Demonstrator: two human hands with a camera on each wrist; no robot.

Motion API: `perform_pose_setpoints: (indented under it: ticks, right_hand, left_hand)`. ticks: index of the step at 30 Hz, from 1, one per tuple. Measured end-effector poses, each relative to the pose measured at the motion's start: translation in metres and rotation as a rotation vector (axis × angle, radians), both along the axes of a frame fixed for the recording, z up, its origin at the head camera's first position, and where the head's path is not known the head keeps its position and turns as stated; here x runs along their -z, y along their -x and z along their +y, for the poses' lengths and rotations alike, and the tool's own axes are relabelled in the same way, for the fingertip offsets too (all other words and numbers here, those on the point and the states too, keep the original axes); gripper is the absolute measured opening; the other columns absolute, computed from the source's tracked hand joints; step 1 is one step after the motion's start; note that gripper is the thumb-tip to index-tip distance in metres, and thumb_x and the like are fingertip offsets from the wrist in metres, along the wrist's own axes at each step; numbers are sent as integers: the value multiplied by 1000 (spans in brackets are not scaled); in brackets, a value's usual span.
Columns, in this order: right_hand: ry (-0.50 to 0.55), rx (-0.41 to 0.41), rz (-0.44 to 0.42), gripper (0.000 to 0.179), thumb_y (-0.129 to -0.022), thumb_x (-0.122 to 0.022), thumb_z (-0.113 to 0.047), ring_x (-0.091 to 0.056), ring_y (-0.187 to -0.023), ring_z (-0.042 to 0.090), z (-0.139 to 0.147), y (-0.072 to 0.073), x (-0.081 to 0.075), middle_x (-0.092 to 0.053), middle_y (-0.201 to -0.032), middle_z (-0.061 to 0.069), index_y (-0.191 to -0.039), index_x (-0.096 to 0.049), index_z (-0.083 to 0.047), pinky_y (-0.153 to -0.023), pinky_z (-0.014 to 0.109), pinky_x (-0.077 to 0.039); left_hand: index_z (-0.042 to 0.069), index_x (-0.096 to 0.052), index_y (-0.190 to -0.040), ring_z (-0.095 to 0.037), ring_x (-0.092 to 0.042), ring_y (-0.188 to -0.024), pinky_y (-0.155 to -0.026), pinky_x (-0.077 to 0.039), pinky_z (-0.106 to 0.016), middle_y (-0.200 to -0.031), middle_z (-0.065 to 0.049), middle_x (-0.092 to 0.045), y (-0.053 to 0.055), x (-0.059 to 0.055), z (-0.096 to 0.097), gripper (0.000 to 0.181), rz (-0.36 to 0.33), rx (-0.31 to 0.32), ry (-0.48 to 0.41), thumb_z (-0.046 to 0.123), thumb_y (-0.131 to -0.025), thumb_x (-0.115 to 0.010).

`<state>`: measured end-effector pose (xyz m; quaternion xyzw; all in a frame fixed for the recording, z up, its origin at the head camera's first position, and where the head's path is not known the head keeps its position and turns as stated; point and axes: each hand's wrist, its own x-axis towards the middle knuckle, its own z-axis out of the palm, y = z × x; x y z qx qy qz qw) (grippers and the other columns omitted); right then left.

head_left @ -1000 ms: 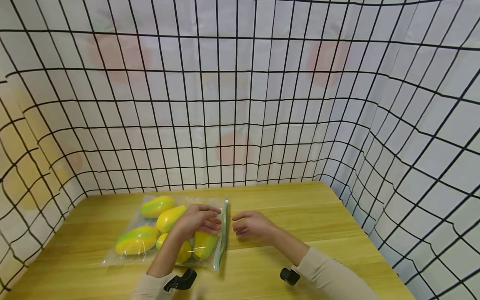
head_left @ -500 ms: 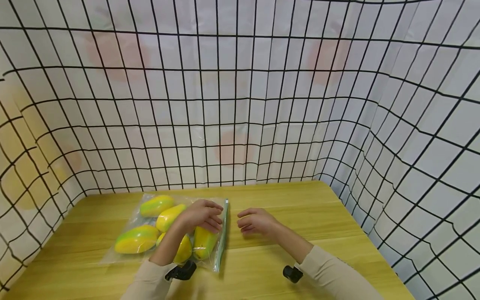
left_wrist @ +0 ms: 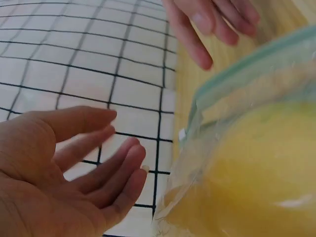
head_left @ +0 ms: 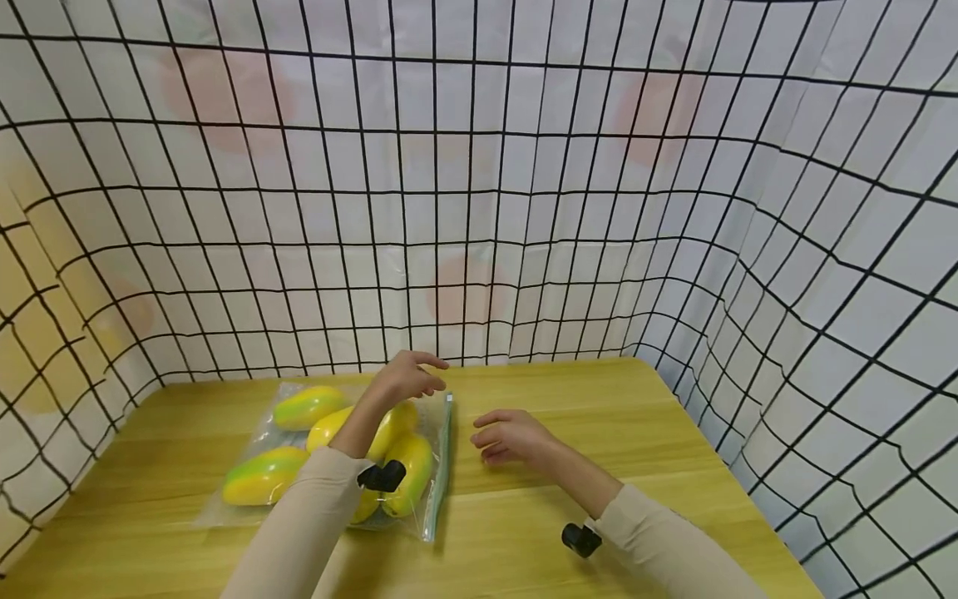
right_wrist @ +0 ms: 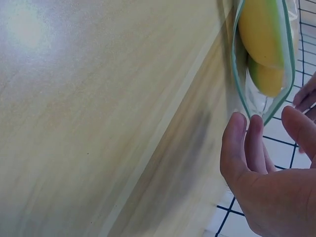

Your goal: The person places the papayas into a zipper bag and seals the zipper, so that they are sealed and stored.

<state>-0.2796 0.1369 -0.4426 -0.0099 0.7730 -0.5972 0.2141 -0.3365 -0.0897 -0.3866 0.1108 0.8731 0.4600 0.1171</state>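
Observation:
A clear zip bag (head_left: pixel 441 470) with a green zip edge lies on the wooden table, its mouth facing right. Several yellow-green mangoes (head_left: pixel 264 476) are inside it. In the right wrist view the two green rims (right_wrist: pixel 236 64) stand apart, with mangoes showing between them. My left hand (head_left: pixel 409 376) hovers over the far side of the bag near its far zip corner, fingers loosely bent and holding nothing. To the right of the mouth, my right hand (head_left: pixel 516 437) is held above the table with relaxed fingers and nothing in them.
Black netting (head_left: pixel 471 191) over a white printed sheet encloses the back and both sides of the table (head_left: pixel 599 399). A small black camera (head_left: pixel 382 477) sits on the left wrist, another camera (head_left: pixel 581 539) on the right.
My left hand has moved away from the zip edge, up toward the table's far side. My right hand has shifted slightly right. The bag stays in about the same place.

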Motion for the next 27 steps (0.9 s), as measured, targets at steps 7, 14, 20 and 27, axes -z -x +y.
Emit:
perform_pose_setpoints:
  ticks: [7,14,20,27]
  right_hand:
    - [20,25,-13,48,-90,-72,-11,-74,-94,31,-3,4,-1,-72,-117,23,-134,-60,6,-82,40,-63]
    - [48,33,-18,46,-91,-72,-10,-74,-91,30,-10,6,8,-72,-117,24,-133,-60,6,-82,41,-63]
    - [70,42,-27,46,-91,-72,-10,-73,-88,26,-14,10,11,-71,-116,24,-133,-60,5,-83,41,-62]
    - [94,68,-19,45,-92,-70,-11,-71,-85,23,-12,17,17,-70,-116,22,-132,-60,6,-82,37,-62]
  left_hand:
    - [14,-75,-122,-29,-69,-105,-83,-56,-39,-117,-13,-73,21,10,9,35,97,36,163,16,-87,-76]
    - [8,-75,-122,-22,-63,-87,-68,-51,-29,-122,-14,-72,33,33,15,39,138,20,306,12,-83,-76]
    - [9,-75,-121,-22,-60,-91,-71,-50,-29,-135,-13,-66,35,39,17,38,123,74,345,8,-83,-73]
    - [10,-78,-117,-31,-60,-121,-87,-54,-35,-137,-14,-64,37,39,18,34,107,87,361,8,-83,-75]
